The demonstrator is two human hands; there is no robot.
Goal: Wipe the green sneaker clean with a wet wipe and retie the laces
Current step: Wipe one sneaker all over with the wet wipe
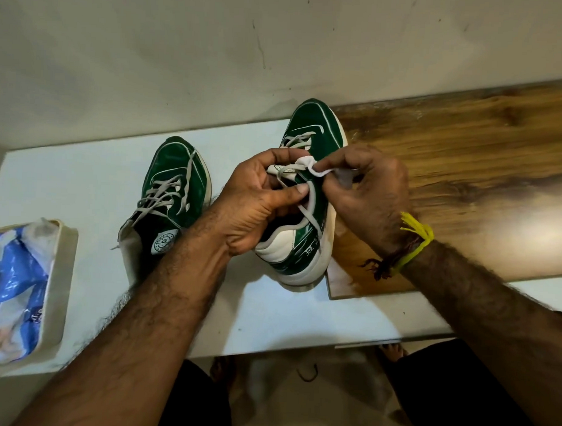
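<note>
Two green sneakers with white soles stand side by side on the table, toes pointing away from me. My left hand (261,196) grips the tongue and grey lace of the right-hand sneaker (311,131), thumb pressed on the lace. My right hand (369,190) pinches a small white wet wipe (316,168) against the top of that tongue. A loose lace end (311,214) hangs over the shoe's collar. The left-hand sneaker (172,177) stands untouched, its grey laces loose.
A cream tray (59,288) at the left edge holds a blue and white wipes packet (12,286). A wooden board (466,162) lies on the white table (67,180) to the right, partly under the held sneaker. A wall is close behind. My legs show below the table's front edge.
</note>
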